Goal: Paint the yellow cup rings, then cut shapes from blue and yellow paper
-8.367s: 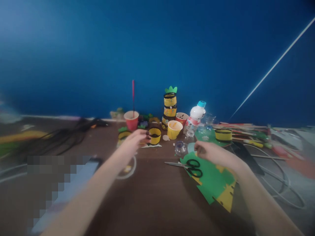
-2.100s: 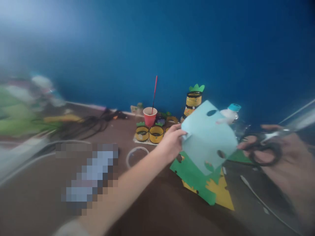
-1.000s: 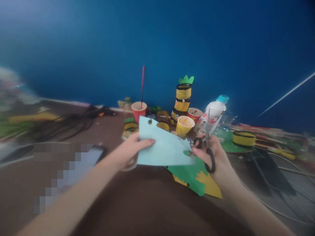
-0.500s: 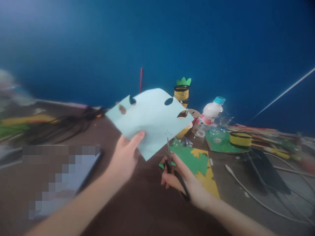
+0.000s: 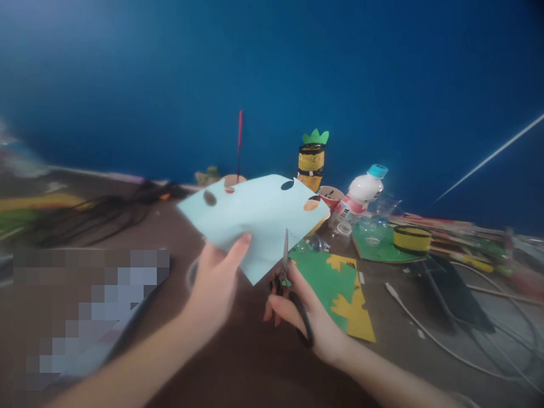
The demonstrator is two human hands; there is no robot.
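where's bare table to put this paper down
Bare brown table close in, below the left hand holding the light blue paper and the right hand with scissors; also beside the black cables. Crowded behind, around the bottle, and right.

dark brown table (image 5: pixel 255 362) under green sheet (image 5: pixel 323 280), white bottle (image 5: pixel 359 195), cables (image 5: pixel 102 212)

Dim, bluish light; soft focus throughout, edges seemingly smeared and stretched.

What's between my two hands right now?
In the head view, the lower corner of the light blue sheet hangs between left hand and right hand, whose scissors point up at it.
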